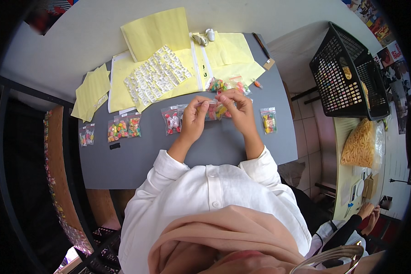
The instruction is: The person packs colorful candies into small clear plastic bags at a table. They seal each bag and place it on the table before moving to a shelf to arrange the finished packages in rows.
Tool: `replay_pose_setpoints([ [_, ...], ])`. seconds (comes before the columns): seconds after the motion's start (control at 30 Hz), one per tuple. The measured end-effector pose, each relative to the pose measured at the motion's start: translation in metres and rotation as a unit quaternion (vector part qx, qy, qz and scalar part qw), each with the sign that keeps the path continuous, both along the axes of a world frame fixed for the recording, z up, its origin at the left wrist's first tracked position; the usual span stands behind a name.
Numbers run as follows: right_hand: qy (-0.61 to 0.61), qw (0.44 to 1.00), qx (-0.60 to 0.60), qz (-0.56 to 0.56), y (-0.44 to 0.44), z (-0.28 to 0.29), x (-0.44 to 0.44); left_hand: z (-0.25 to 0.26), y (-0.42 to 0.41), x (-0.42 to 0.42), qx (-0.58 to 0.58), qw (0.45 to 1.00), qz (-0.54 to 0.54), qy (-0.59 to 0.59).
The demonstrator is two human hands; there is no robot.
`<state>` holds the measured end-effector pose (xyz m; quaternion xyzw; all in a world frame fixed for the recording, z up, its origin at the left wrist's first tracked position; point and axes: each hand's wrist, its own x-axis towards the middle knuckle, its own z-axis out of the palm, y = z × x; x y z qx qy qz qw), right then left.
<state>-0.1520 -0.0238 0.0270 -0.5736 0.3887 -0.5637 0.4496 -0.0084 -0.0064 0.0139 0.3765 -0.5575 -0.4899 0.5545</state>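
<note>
Both hands meet over the grey table around a small clear zip bag (213, 112) of colourful sweets. My left hand (194, 118) pinches the bag's top edge at its left end. At the other end of that edge, the fingers of my right hand (239, 109) grip the plastic and partly hide it. Just left of my left hand lies a bag of red and white wrapped sweets (172, 122). Beyond my right hand are more filled sweet bags (219, 85). One filled bag (269, 121) lies apart on the right.
Yellow sheets (226, 48) and a sheet of white labels (157, 77) cover the table's back. Filled bags (117, 129) lie left beside a small black object (114, 146). A black plastic basket (346, 78) stands at right. Another person's hands (368, 212) work at a side table.
</note>
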Motion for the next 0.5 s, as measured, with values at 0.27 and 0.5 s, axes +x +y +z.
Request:
replay_pose_setpoints([
  [0.27,0.067,0.996,-0.063,-0.007,0.002,0.006,0.000,0.009,0.002,-0.001,0.034,0.999,-0.022,0.020],
  [0.5,0.057,0.998,-0.040,-0.008,0.003,0.007,0.003,0.003,0.001,0.000,0.012,1.000,0.000,0.001],
])
